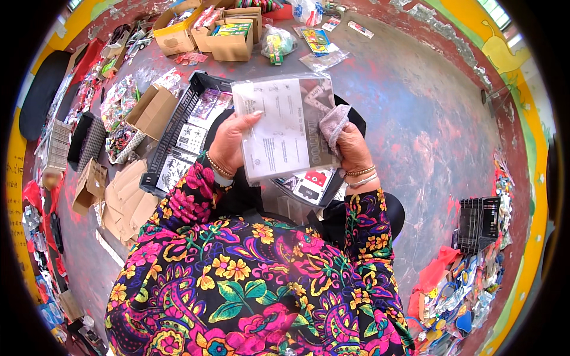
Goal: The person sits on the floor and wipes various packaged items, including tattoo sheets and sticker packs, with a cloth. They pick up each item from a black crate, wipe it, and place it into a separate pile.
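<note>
A flat clear plastic packet [270,121] of printed sheets is held up in front of my chest. It shows a white page with small print and a dark grey strip at its right side. My left hand [230,139] grips the packet's left edge, thumb on top. In my right hand [355,148] is a bunched grey cloth [333,126], pressed against the packet's right edge; the fingers behind are hidden. Below the packet, a card with red and black shapes [313,181] partly shows. A black plastic crate [168,132] beside my left arm holds similar flat packets [191,137].
Cardboard boxes [233,46] of packaged goods and plastic bags [279,43] stand at the far side. Flattened cardboard [127,199] and an open carton [153,110] lie to the left. On the right are a black basket [478,219] and a heap of small packaged items [460,296].
</note>
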`<action>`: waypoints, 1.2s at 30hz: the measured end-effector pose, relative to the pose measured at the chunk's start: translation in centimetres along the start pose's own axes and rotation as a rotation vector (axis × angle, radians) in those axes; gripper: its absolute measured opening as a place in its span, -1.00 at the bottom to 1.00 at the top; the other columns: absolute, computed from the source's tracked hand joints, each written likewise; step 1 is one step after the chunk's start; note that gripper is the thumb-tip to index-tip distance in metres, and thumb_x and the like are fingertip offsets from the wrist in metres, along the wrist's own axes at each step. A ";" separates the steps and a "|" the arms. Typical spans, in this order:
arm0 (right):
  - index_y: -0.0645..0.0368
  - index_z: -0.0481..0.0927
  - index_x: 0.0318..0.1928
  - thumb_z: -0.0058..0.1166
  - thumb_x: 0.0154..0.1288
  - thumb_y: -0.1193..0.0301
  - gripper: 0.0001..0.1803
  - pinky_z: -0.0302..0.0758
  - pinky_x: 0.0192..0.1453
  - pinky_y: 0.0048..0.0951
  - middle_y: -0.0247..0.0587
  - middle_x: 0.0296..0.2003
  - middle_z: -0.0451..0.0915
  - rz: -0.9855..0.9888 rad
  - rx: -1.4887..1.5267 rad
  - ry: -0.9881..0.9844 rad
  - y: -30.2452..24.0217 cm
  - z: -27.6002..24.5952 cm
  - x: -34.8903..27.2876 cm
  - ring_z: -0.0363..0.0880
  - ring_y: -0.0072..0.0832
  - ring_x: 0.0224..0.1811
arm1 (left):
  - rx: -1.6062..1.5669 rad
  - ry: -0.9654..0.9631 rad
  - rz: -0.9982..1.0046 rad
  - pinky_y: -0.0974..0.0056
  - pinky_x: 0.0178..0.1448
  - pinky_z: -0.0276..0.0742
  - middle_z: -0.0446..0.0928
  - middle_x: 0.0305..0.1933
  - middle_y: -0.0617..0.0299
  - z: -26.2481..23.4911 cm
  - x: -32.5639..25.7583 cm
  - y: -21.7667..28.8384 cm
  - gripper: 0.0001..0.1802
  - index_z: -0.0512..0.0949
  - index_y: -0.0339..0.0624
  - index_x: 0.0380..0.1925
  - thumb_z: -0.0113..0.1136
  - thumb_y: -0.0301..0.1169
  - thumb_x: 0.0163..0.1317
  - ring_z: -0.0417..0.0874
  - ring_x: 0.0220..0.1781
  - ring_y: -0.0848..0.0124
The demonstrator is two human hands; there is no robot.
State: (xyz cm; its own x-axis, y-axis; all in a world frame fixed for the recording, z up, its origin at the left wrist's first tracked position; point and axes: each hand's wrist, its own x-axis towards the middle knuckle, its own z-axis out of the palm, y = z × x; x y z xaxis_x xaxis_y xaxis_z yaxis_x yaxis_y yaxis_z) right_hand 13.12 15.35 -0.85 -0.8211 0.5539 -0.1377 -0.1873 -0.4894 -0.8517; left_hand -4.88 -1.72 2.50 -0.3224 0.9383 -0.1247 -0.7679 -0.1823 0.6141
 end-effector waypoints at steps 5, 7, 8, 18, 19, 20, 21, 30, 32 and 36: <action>0.22 0.55 -0.19 0.06 0.18 0.53 -0.83 0.46 -0.22 -0.61 -0.40 -0.31 0.56 0.042 0.013 -0.041 0.1 0.5 0.0 0.52 -0.63 -0.30 | -0.069 0.058 0.029 0.07 0.09 0.45 0.45 -0.02 -0.02 -0.6 0.2 0.6 -0.61 0.27 -0.42 0.05 -0.08 -0.49 0.22 0.53 -0.02 0.14; 0.23 0.55 -0.18 0.06 0.18 0.53 -0.83 0.47 -0.22 -0.59 -0.39 -0.32 0.56 0.045 0.016 -0.035 0.1 0.6 0.0 0.52 -0.63 -0.29 | -0.084 0.059 0.049 0.05 0.09 0.44 0.44 0.00 -0.03 -0.7 0.3 0.7 -0.61 0.27 -0.41 0.05 -0.09 -0.48 0.23 0.52 0.00 0.13; 0.23 0.55 -0.18 0.06 0.18 0.52 -0.83 0.47 -0.21 -0.59 -0.40 -0.31 0.56 0.046 0.009 -0.028 0.2 0.4 0.1 0.52 -0.62 -0.29 | -0.090 0.059 0.060 0.04 0.10 0.44 0.43 0.00 -0.04 -0.7 0.4 0.7 -0.61 0.27 -0.41 0.05 -0.09 -0.48 0.23 0.52 0.00 0.12; 0.18 0.47 -0.08 0.10 0.17 0.09 -0.55 0.52 -0.14 -0.35 -0.18 -0.23 0.55 -0.002 0.377 -0.039 0.7 1.3 0.0 0.54 -0.39 -0.23 | -0.327 0.097 0.280 0.01 0.23 0.29 0.42 0.06 -0.03 -1.7 1.7 2.1 -0.60 0.28 -0.37 0.07 -0.08 -0.47 0.24 0.42 0.12 0.08; 0.18 0.46 -0.07 0.10 0.15 0.08 -0.52 0.52 -0.13 -0.34 -0.18 -0.21 0.55 -0.038 0.374 -0.137 1.1 1.1 0.2 0.54 -0.38 -0.20 | -0.331 0.059 0.283 0.00 0.24 0.28 0.43 0.06 -0.03 -1.1 1.6 2.0 -0.60 0.29 -0.37 0.07 -0.07 -0.47 0.23 0.43 0.11 0.08; 0.18 0.45 -0.05 0.11 0.14 0.06 -0.49 0.52 -0.11 -0.33 -0.18 -0.19 0.55 -0.073 0.370 -0.235 1.3 0.9 0.3 0.54 -0.37 -0.18 | -0.334 0.034 0.279 -0.01 0.24 0.27 0.43 0.06 -0.03 -0.6 1.6 1.7 -0.60 0.29 -0.36 0.07 -0.06 -0.47 0.22 0.43 0.11 0.08; 0.17 0.45 -0.04 0.15 0.10 0.05 -0.46 0.49 -0.03 -0.36 -0.23 -0.14 0.53 -0.083 0.382 -0.242 1.3 1.6 0.3 0.51 -0.39 -0.12 | -0.338 0.013 0.272 -0.01 0.24 0.27 0.43 0.05 -0.02 -0.2 1.7 1.4 -0.60 0.30 -0.36 0.07 -0.05 -0.46 0.22 0.43 0.11 0.09; 0.12 0.53 -0.19 0.25 0.06 0.39 -0.72 0.44 0.06 -0.38 -0.33 -0.21 0.55 -0.229 0.581 0.174 2.8 1.8 2.2 0.49 -0.46 -0.13 | -0.277 -0.045 0.230 0.02 0.21 0.31 0.41 0.05 0.03 2.5 1.8 -2.1 -0.60 0.26 -0.30 0.09 -0.07 -0.48 0.23 0.43 0.11 0.13; 0.13 0.53 -0.20 0.23 0.08 0.40 -0.74 0.44 0.05 -0.38 -0.34 -0.22 0.56 -0.228 0.586 0.206 3.3 1.4 2.5 0.49 -0.47 -0.13 | -0.256 -0.027 0.228 0.04 0.18 0.34 0.42 0.04 0.05 3.2 1.7 -2.2 -0.61 0.27 -0.29 0.08 -0.07 -0.48 0.24 0.45 0.09 0.16; 0.13 0.53 -0.22 0.18 0.11 0.44 -0.80 0.46 0.00 -0.38 -0.33 -0.25 0.56 -0.199 0.591 0.211 2.6 3.8 1.5 0.51 -0.47 -0.16 | -0.268 0.008 0.267 0.05 0.17 0.35 0.43 0.02 0.06 3.6 2.2 -2.7 -0.62 0.28 -0.29 0.07 -0.08 -0.48 0.24 0.46 0.07 0.17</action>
State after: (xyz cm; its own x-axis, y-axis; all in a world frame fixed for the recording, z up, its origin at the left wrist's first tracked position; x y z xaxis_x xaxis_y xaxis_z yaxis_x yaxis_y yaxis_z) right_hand 9.35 12.37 -1.41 -0.6279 0.7630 -0.1537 -0.6388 -0.6180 -0.4584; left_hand -1.48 1.88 3.40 -0.5343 0.8453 0.0059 -0.7733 -0.4916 0.4005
